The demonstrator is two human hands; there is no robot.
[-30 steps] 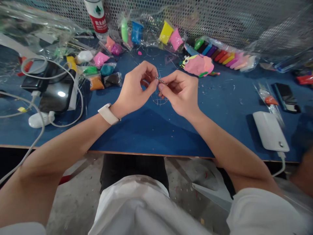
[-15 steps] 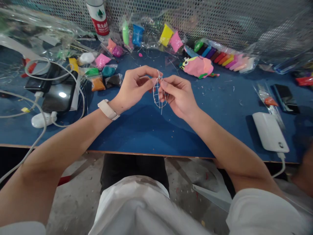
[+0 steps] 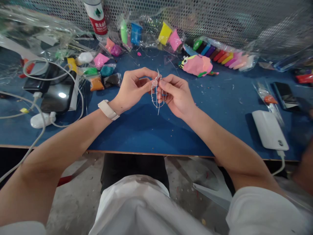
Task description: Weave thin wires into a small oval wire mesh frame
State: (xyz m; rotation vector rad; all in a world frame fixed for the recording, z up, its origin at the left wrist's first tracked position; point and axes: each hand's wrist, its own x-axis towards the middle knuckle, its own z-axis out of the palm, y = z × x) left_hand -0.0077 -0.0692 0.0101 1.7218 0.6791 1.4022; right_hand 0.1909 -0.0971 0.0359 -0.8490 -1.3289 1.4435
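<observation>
well to the left of the wire frame, a glossy black device (image 3: 57,98) lies among white cables (image 3: 80,94). nearer to the frame on that side are small clay packets, an orange one (image 3: 97,83) among them. just left of the frame, the left hand (image 3: 133,86) has thumb and forefinger pinched on its twisted top. the wire frame (image 3: 156,93) itself is held up between both hands, over the blue table (image 3: 137,133). its rounded outline looks formed and thin cross wires span it, so the main shape seems done; a straight end sticks out at the bottom and short ends show near the top, so i judge those ends are not yet finished. no clay shows on it. just right of the frame, the right hand (image 3: 179,93) has its thumb and fingers closed on the upper part. farther right and beyond the frame lies a pink clay figure (image 3: 198,65); well to the right is a white power bank (image 3: 270,130).
</observation>
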